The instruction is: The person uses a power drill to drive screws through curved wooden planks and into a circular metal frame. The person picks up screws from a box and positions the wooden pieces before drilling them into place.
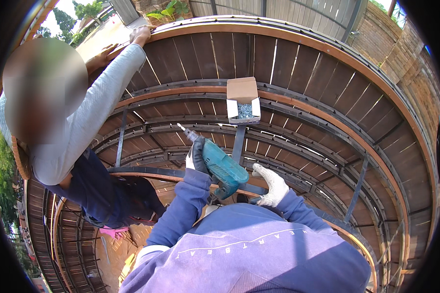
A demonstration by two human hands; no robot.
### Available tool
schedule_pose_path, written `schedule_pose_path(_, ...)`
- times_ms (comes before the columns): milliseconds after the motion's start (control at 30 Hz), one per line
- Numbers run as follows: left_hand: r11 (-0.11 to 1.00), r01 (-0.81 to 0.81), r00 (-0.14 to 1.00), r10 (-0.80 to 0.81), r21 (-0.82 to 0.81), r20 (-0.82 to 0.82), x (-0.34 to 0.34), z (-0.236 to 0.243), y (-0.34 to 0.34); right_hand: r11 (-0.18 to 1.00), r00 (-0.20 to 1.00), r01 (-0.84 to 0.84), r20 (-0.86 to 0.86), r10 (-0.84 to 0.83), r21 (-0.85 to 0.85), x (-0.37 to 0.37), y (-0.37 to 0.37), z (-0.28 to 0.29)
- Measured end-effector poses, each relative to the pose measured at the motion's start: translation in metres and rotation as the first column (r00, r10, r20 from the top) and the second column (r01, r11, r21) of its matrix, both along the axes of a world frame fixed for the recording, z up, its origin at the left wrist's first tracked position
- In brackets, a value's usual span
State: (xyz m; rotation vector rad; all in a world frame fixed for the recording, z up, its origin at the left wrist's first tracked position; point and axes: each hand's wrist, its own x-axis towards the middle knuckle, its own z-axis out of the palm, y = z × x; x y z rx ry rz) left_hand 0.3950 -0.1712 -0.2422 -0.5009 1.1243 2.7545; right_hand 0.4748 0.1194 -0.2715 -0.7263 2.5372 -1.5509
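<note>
My left hand, in a black-and-white glove, is closed around the front of a teal power screwdriver. Its bit points up and to the left, away from my body. Just right of the tool's rear end is my right hand, in a pale glove, with the fingers apart and nothing visible in them. It lies close to a dark metal bar of the frame; whether it touches it I cannot tell. Farther out, an open cardboard box full of small screws rests on the curved frame.
Curved dark metal rails and brown slats surround me in rising tiers. At the left, another person in a grey long-sleeved top grips the outer rim. A brick wall stands at the far right.
</note>
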Motion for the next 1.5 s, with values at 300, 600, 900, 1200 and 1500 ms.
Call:
schedule_pose_path(300,0.878,0.476,0.87,-0.479,-0.059,-0.117,-0.008,0.005,0.13,0.296,0.803,0.533,0.584,0.118,-0.793,0.043,0.007,-0.018)
schedule_pose_path(600,-0.332,-0.393,0.755,-0.649,-0.857,-0.094,-0.141,0.009,0.072,0.197,0.672,0.737,0.669,-0.317,-0.647,0.097,0.035,0.014)
schedule_pose_path(900,-0.758,-0.426,0.642,-0.638,-0.493,0.426,-0.208,0.019,0.09,-0.002,0.586,0.753,0.673,-0.451,-0.658,0.097,0.031,-0.011)
schedule_pose_path(1200,-0.782,-0.458,0.528,-0.621,-0.422,0.579,-0.205,0.038,0.101,-0.05,0.492,0.801,0.703,-0.513,-0.597,0.09,0.032,-0.026)
schedule_pose_path(1500,-0.681,-0.513,0.48,-0.733,-0.523,0.482,-0.216,0.01,0.094,-0.067,0.393,0.851,0.717,-0.576,-0.52,0.086,0.027,-0.024)
